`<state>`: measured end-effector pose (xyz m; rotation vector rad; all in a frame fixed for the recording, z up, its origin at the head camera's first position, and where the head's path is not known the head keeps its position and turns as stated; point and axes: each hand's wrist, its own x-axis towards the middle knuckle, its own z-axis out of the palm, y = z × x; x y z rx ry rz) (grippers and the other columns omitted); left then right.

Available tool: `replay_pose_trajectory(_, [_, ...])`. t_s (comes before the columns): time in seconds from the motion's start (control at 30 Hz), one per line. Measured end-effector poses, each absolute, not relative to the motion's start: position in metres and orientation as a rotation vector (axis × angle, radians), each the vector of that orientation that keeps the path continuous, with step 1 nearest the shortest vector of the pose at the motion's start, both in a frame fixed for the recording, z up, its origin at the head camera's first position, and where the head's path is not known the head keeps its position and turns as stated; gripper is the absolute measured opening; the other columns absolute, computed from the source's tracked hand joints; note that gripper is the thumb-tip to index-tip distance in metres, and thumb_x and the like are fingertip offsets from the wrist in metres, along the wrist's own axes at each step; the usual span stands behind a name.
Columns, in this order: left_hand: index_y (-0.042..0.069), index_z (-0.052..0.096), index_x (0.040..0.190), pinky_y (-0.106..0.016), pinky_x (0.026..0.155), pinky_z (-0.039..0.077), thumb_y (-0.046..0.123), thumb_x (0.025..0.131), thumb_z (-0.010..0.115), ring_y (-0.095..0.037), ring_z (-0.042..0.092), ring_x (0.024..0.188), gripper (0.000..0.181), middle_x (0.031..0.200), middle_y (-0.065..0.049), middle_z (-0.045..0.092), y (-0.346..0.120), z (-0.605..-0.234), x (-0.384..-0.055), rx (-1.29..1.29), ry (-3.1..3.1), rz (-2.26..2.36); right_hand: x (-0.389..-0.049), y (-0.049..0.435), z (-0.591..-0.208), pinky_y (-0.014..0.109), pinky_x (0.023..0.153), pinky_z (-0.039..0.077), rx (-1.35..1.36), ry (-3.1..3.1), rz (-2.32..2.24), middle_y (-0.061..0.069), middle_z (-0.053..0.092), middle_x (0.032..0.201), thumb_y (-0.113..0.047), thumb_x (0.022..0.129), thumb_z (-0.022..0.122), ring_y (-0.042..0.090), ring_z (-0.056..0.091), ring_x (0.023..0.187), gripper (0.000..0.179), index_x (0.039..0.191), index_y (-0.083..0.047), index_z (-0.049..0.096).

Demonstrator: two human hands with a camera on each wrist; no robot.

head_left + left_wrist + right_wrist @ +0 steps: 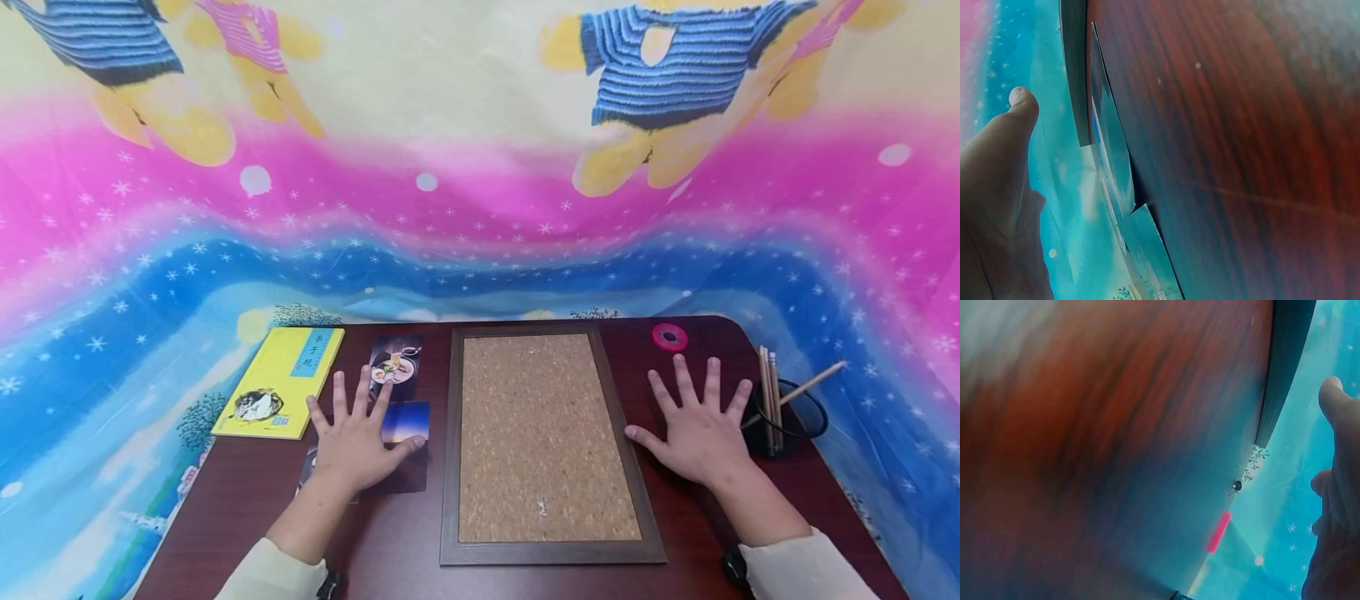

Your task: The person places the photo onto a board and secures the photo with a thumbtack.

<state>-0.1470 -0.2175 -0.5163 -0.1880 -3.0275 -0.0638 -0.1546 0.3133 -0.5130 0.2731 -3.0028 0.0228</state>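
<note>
My left hand (354,446) is held over several photo prints, fingers straight and spread, holding nothing. One photo of a bowl of food (393,367) shows past its fingertips; a photo with a blue dusk sky (407,423) lies below it. Another print is mostly hidden by the hand. In the left wrist view the hand (1004,181) stands apart from the tabletop and the slightly curled prints (1113,147). A cork board (547,442) in a brown frame lies between the hands. To its right, my right hand (701,437) is spread and holds nothing.
At the back left lies a yellow book (277,383). A round pink item (670,337) with a grey centre sits beyond the right fingertips. Pencils (772,392) stand in a black mesh holder (806,421) at right. A patterned cloth (480,208) surrounds the dark red table (390,550).
</note>
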Motion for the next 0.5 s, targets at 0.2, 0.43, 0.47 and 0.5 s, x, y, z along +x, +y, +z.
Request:
replay_pose_trajectory(0.2, [0.03,0.014,0.168,-0.076,0.107,-0.024,0.1,0.077,0.031,-0.041,-0.031,0.152,0.116,0.174,-0.007,-0.013,-0.2189,-0.5209,-0.1475,-0.174,-3.046,-0.073,-0.1562,0.3137,-0.5117,0.072,0.099,-0.035,0.269,-3.005,0.055,0.015,-0.019,0.171,-0.085,0.09,0.044,0.046,-0.038,0.145,0.105,0.168,-0.021,0.017])
replay_pose_trajectory(0.43, [0.03,0.016,0.168,-0.079,0.108,-0.02,0.099,0.077,0.036,-0.042,-0.029,0.152,0.115,0.174,-0.006,-0.015,-0.2195,-0.5166,-0.1475,-0.165,-3.035,-0.066,-0.1569,0.3151,-0.5095,0.071,0.097,-0.036,0.251,-3.034,0.081,0.013,-0.024,0.17,-0.085,0.09,0.044,0.045,-0.04,0.144,0.106,0.168,-0.021,0.015])
replay_pose_trajectory(0.47, [0.03,0.017,0.168,-0.078,0.108,-0.021,0.098,0.078,0.037,-0.042,-0.028,0.153,0.115,0.174,-0.006,-0.014,-0.22,-0.5161,-0.1476,-0.165,-3.033,-0.076,-0.1571,0.315,-0.5088,0.071,0.098,-0.036,0.251,-3.036,0.082,0.013,-0.024,0.17,-0.085,0.09,0.044,0.045,-0.04,0.144,0.106,0.168,-0.02,0.016])
replay_pose_trajectory(0.5, [0.029,0.017,0.168,-0.078,0.107,-0.022,0.098,0.078,0.038,-0.042,-0.027,0.153,0.115,0.174,-0.007,-0.013,-0.2206,-0.5158,-0.1476,-0.167,-3.034,-0.078,-0.1578,0.3152,-0.5086,0.071,0.098,-0.036,0.253,-3.038,0.082,0.014,-0.024,0.17,-0.085,0.09,0.044,0.045,-0.04,0.144,0.106,0.168,-0.02,0.016])
